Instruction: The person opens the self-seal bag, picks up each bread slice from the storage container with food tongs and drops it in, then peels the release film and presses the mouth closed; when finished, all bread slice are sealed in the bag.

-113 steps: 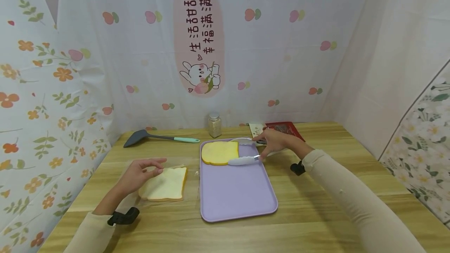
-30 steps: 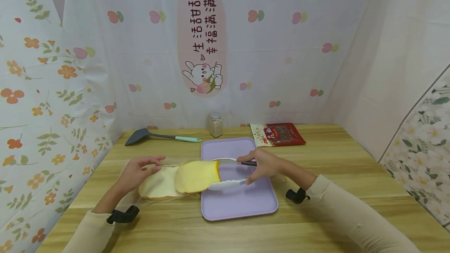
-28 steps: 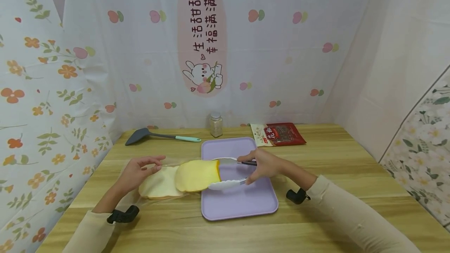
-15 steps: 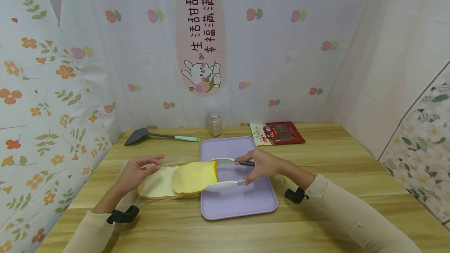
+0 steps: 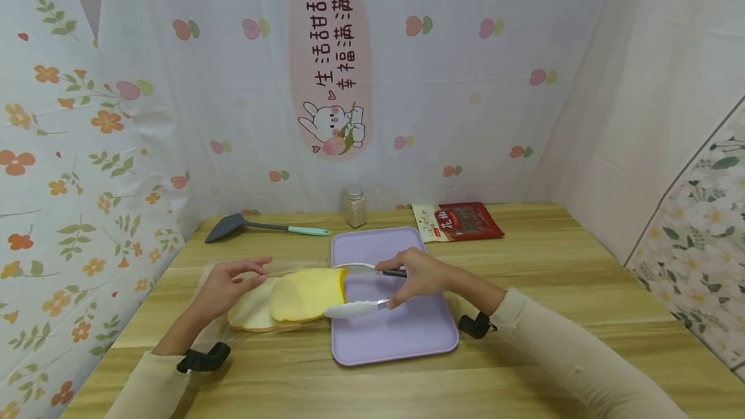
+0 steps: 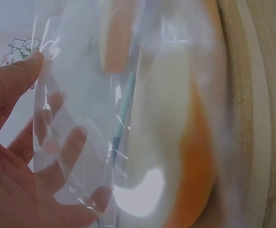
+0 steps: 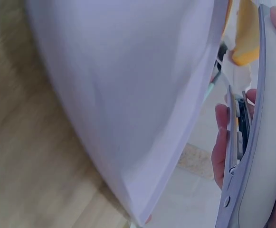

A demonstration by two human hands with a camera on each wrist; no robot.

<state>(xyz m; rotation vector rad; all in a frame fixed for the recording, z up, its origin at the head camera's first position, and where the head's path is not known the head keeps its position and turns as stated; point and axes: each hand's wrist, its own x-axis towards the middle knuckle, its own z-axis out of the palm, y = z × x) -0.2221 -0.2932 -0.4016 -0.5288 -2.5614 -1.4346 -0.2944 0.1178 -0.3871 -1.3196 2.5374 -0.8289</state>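
Observation:
My left hand (image 5: 224, 286) holds the edge of a clear plastic bag (image 6: 76, 52); in the left wrist view the fingers show through the film. A bread slice (image 5: 250, 309) lies in the bag on the table. My right hand (image 5: 421, 273) grips white-tipped tongs (image 5: 355, 308), spread round the near and far edges of a second bread slice (image 5: 311, 293). That slice overlaps the first, its left part under the film and its right end over the tray's left edge. Close up in the right wrist view are the handles of the tongs (image 7: 268, 118).
A lilac tray (image 5: 396, 338) lies right of the bag. Behind it stand a small glass jar (image 5: 356, 207) and a red-and-white spice packet (image 5: 465, 220). A dark spatula with a mint handle (image 5: 308, 231) lies at the back left, before a patterned curtain (image 5: 465, 121).
The second slice has gone from the tray's far end to the bag with the tongs, and slid further left in the last half second. My left hand has stayed almost still.

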